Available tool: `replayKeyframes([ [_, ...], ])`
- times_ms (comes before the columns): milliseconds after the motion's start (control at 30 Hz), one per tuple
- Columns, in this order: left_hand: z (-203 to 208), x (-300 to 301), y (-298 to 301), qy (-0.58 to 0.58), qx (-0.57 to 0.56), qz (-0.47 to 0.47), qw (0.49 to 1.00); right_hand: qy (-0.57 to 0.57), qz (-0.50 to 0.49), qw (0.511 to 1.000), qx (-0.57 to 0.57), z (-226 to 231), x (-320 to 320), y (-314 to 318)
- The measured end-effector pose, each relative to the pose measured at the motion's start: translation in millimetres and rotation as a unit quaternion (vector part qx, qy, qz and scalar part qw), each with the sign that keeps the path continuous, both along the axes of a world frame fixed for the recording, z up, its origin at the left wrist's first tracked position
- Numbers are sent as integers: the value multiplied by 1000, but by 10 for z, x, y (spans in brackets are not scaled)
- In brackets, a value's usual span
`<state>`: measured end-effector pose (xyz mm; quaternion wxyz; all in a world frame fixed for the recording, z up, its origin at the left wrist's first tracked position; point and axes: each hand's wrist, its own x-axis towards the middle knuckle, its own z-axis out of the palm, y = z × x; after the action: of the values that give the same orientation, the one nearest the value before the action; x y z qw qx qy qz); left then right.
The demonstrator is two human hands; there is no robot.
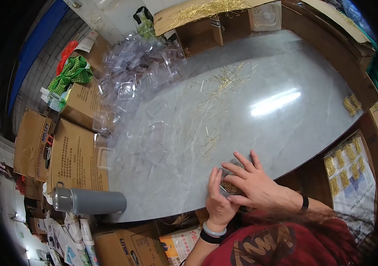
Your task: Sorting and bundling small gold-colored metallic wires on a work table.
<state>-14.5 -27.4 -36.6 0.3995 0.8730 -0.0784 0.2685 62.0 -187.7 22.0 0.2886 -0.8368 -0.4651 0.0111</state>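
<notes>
At the near edge of the grey table (189,177), my left hand (219,204) is closed around a small clear plastic box (229,188). Thin brownish-gold wire pieces show inside it, partly hidden by my fingers. Over the box reaches my right hand (260,184), its fingers stretched out and spread, the thumb close to the box's near side. Just beyond my hands lie a few loose gold wire pieces (210,142), thin and bent. Farther back is a larger scattered heap of gold wire pieces (231,80).
Many clear plastic boxes (129,84) pile up at the left. A grey bottle (92,202) lies at the table's near left edge, by cardboard boxes (77,155). Gold bundles (352,104) sit at the right edge; more bundles (344,178) lie on a lower surface. Cardboard compartments (197,37) stand behind.
</notes>
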Motion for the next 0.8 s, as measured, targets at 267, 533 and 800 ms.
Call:
replayKeyframes([
  [267, 52, -5, -52, 19, 25, 15, 999, 14, -17, 1000, 4, -101, 56, -24],
  [533, 391, -29, 29, 94, 120, 31, 988, -101, 3, 993, -64, 351, 1388, -140],
  [800, 326, -9, 345, 58, 140, 41, 988, 84, -306, 936, -154, -37, 3497, 65],
])
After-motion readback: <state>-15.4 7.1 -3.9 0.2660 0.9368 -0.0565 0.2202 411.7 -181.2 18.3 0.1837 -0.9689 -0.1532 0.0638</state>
